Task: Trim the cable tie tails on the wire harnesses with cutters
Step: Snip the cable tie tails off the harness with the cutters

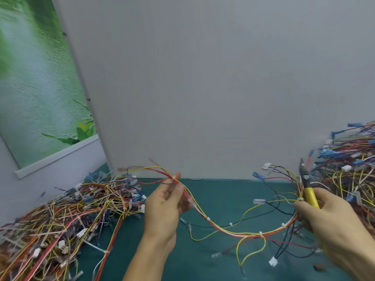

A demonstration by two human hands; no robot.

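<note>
Over the green desk, one wire harness sags between both hands. Left hand fingers pinch its red-yellow bundle by a white tie. Right hand grips yellow-handled cutters, blades up, thumb at the harness's other end. Harness piles lie at both sides.

hands 2 | cutters 1 | held harness 1 | harness piles 2 | poster 1

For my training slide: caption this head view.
Left hand pinches a wire harness while right hand holds yellow-handled cutters.
</note>
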